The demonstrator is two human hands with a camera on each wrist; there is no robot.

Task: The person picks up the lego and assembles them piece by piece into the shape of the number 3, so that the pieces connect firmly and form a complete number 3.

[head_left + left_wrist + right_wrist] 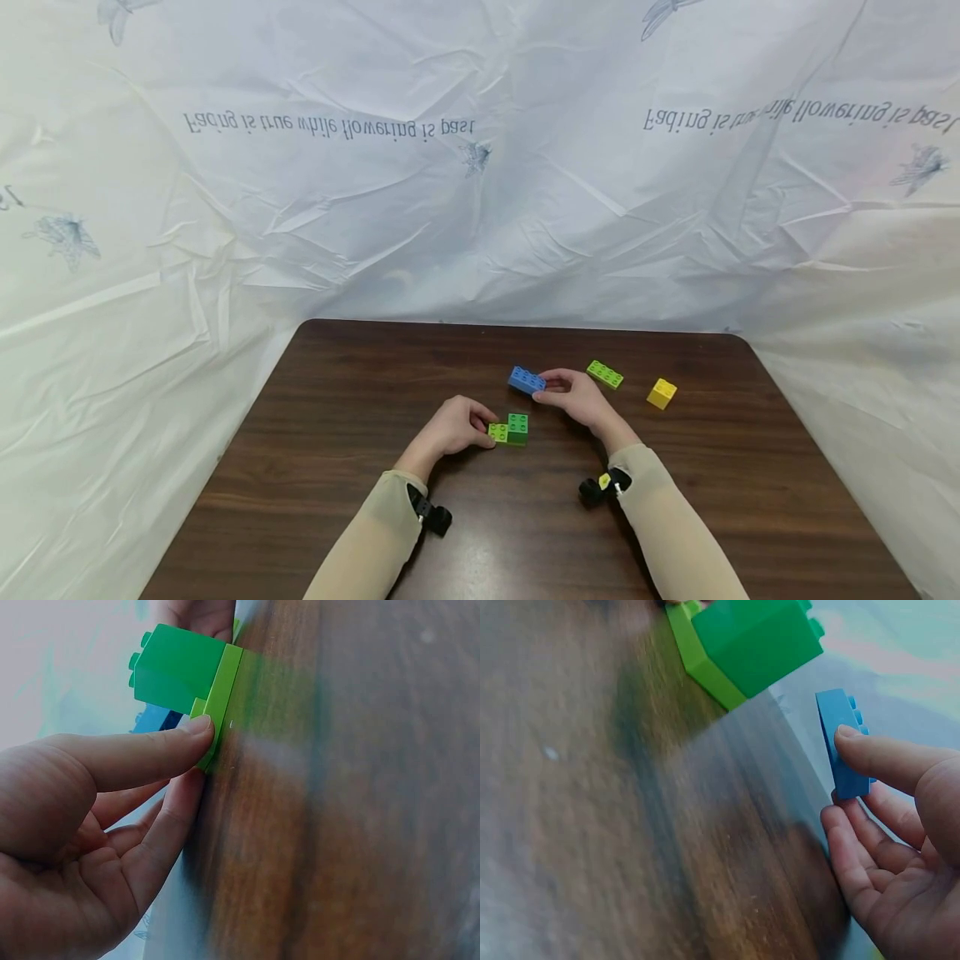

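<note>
My left hand point(459, 427) pinches the left end of a flat lime-green brick point(498, 432) between thumb and fingers. A taller green brick point(517, 427) is stacked on the right part of that lime piece, as the left wrist view also shows in its green block point(180, 671). Farther back, my right hand point(577, 396) holds a blue brick point(527, 380) by its right end. In the right wrist view the thumb lies on the side of the blue brick point(844, 750), with fingertips beneath its lower end. The blue brick is apart from the green stack.
A second flat lime-green brick point(604, 374) lies just behind the right hand. To its right is a yellow brick point(662, 393). All rest on a dark wooden table point(337, 483), with a white plastic sheet point(375, 208) hanging behind its far edge.
</note>
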